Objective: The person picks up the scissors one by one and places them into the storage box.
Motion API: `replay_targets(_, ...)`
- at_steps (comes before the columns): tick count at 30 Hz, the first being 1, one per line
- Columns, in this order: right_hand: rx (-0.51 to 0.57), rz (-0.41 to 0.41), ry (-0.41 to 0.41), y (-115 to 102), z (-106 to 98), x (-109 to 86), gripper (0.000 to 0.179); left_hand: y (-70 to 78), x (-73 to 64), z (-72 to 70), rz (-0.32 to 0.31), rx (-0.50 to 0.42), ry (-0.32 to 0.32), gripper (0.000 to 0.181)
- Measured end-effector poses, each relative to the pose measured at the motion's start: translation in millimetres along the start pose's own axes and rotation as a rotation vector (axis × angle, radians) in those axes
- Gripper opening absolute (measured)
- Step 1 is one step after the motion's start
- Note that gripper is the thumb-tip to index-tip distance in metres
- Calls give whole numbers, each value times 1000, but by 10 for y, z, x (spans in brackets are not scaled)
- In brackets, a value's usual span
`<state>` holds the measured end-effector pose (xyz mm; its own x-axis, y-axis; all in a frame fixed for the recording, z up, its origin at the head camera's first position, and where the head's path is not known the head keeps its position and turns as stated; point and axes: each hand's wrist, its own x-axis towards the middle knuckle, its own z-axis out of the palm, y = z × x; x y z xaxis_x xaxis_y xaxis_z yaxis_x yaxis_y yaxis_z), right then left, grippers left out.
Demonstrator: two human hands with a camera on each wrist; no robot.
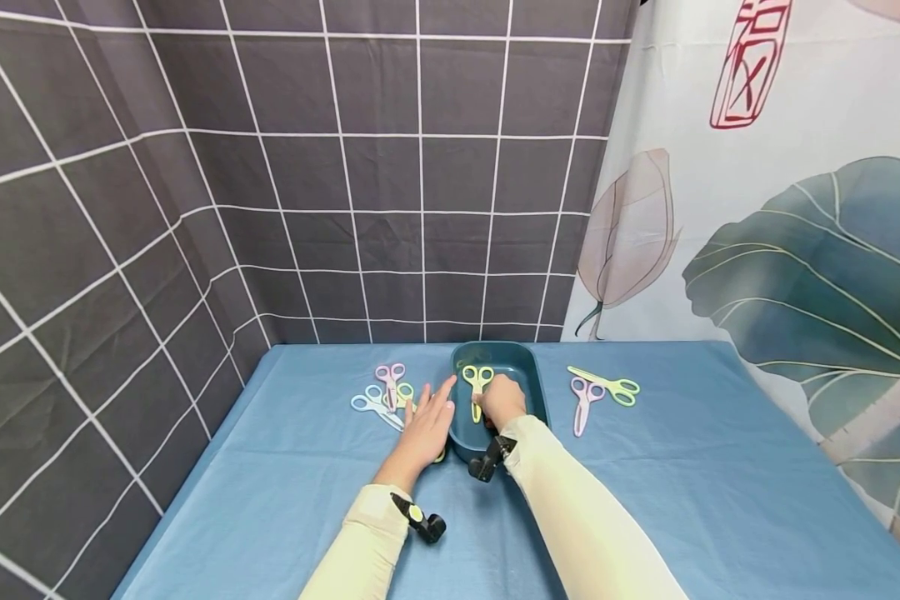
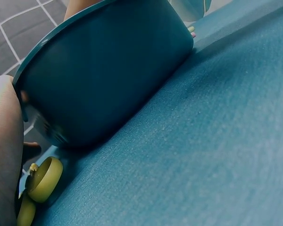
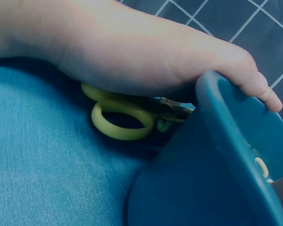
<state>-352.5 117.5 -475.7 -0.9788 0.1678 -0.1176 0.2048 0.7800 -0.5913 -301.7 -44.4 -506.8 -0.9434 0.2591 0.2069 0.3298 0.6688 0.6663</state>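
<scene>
Far left, the dark grid-patterned curtain (image 1: 142, 275) stood beside the blue-covered table (image 1: 270, 492). Left on the cloth: pink scissors (image 1: 392, 390), light-blue scissors (image 1: 385, 412) and a yellow-green pair (image 1: 411, 402) in an overlapping cluster, just past the fingers of the left hand. Left forearm, in a cream sleeve (image 1: 356, 533), came up from the near edge and angled to the right; black wrist camera (image 1: 422, 523) strapped at the cuff. Left hand (image 1: 422, 427) palm down, fingers straight and a little spread, grasping nothing, a digit lying over the rim of the teal bin (image 2: 113, 75). Under that hand, outside the bin and close to its wall, lay scissors with yellow handles (image 2: 48, 183). Inside the bin, toward its left side: yellow scissors (image 1: 477, 388), handle rings at the far end, blade end nearer the person. Right hand (image 1: 504, 402) reached into the bin, fingers curled, thumb side against these scissors, pinching them near the middle. Right forearm slanted in from the lower right, wrist above the near right rim. Right of the bin, on the table, a pale pink pair (image 1: 582, 406) touched a lime-green pair (image 1: 607, 386).
</scene>
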Motion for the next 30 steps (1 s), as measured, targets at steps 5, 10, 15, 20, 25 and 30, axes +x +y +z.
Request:
replay_targets(5,-44,-55,30,28,28,42,30,11,3,3,-6,2,-3,49)
replay_targets(10,-92,-98,51,48,38,73,34,28,-1,-2,-20,5,-15,49)
replay_targets(15,-88,-102,38,49,39,70,32,28,-5,-5,-25,-6,-16,49)
replay_targets(20,-79,-108,29,56,40,53,30,22,-7,5,-25,-18,-15,49)
replay_targets(25,-157,-168,56,8,-36,-10,29,14,-2,19,-17,-23,12,48)
replay_targets(30,-147,-189,58,-82,-230,-52,25,16,8,19,-6,-17,34,48)
